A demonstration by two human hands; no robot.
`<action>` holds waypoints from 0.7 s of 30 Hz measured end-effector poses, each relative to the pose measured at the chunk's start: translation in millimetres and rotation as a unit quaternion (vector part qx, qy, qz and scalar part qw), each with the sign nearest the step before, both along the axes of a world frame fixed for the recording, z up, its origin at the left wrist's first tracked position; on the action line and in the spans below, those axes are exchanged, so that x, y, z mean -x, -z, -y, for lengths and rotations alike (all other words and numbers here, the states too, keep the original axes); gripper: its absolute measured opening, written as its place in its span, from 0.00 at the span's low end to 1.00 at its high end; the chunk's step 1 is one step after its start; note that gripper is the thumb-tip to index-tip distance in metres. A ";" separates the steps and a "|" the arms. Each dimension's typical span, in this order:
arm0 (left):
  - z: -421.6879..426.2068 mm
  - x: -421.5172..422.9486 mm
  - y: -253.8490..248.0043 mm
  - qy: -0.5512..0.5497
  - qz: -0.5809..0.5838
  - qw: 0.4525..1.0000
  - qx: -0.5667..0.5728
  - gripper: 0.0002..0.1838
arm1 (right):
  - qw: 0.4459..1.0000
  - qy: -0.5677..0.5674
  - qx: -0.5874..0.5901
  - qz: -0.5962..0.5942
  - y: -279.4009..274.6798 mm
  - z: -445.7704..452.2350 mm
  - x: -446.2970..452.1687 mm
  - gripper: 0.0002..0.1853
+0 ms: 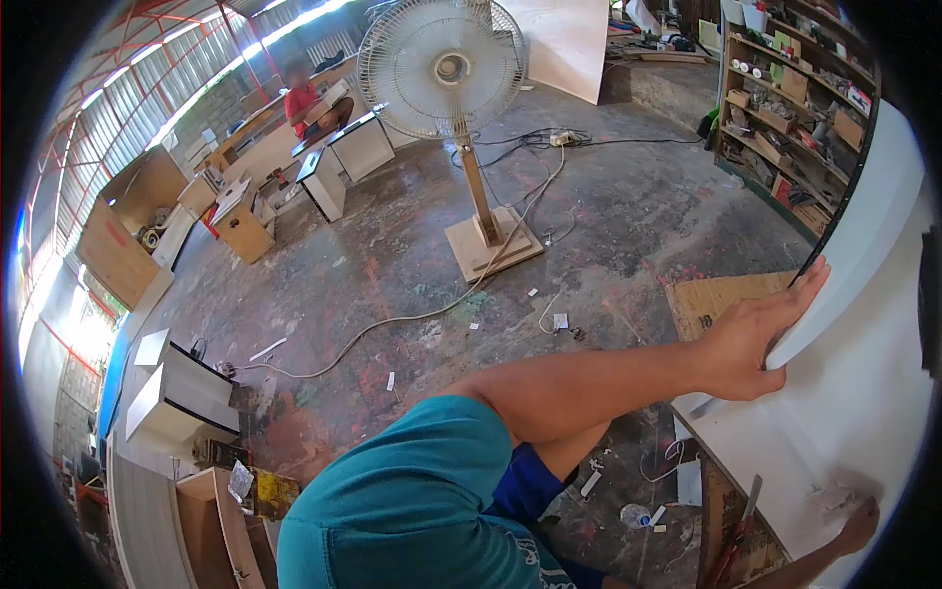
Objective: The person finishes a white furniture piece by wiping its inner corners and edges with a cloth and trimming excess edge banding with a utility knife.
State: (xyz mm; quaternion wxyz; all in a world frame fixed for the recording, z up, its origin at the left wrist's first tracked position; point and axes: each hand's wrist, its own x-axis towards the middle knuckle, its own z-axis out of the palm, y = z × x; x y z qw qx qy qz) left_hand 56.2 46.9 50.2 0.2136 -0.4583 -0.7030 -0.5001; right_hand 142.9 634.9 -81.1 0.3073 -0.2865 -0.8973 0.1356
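My left hand [760,334] clasps the near end of the long white panel [859,236], whose long axis runs rightward and away over the flat white board [775,447]; my right hand [860,525], farther from it, sits near the board's lower edge, grip unclear.

And here's the fan [451,69], standing on the floor [324,275]! Behind its base and to the right, a power strip [562,139]; farther right, the shelf [785,108]. Behind-left of the fan, a person [312,108]. Front-left, those units [167,417]; front-right, the cardboard [721,299], and right beyond that, the panel [863,240]!
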 end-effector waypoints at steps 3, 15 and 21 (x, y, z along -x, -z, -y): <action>-0.5 -1.3 -0.3 -0.004 0.011 1.000 0.002 0.59 | 0.999 -0.023 0.009 -0.021 -18.3 26.9 13.5 0.22; -4.1 -6.3 22.6 -0.056 0.080 0.994 -0.042 0.23 | 0.970 0.013 0.012 -0.241 77.3 -42.1 22.1 0.12; -18.1 -6.0 24.2 -0.057 0.146 0.982 -0.103 0.27 | 0.946 0.089 0.161 -0.267 -37.7 110.6 3.7 0.08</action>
